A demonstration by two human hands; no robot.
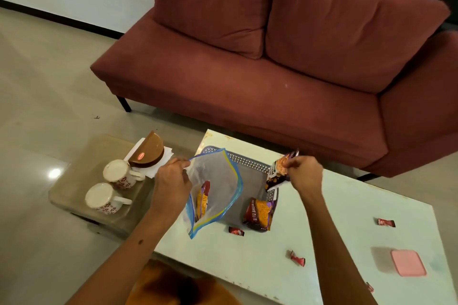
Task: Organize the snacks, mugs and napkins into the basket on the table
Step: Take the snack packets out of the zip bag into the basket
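Note:
My left hand (172, 181) grips the top edge of a clear zip bag (218, 176) with a blue-and-yellow seal, held above the grey basket (247, 160). One orange snack packet (202, 202) lies inside the bag. My right hand (303, 173) pinches a purple and orange snack packet (277, 172) over the basket's right end. Another snack packet (259, 213) leans on the basket's near rim. Two white floral mugs (117, 173) (102, 198) stand on a low side table at the left, next to white napkins (155, 168) under a brown holder (150, 152).
Several small red candies (236, 231) (297, 258) (386, 222) are scattered on the pale table (334, 218). A pink-lidded box (407, 263) sits at the right. A red sofa (272, 69) stands behind the table. The glass side table (74, 181) stands to the left.

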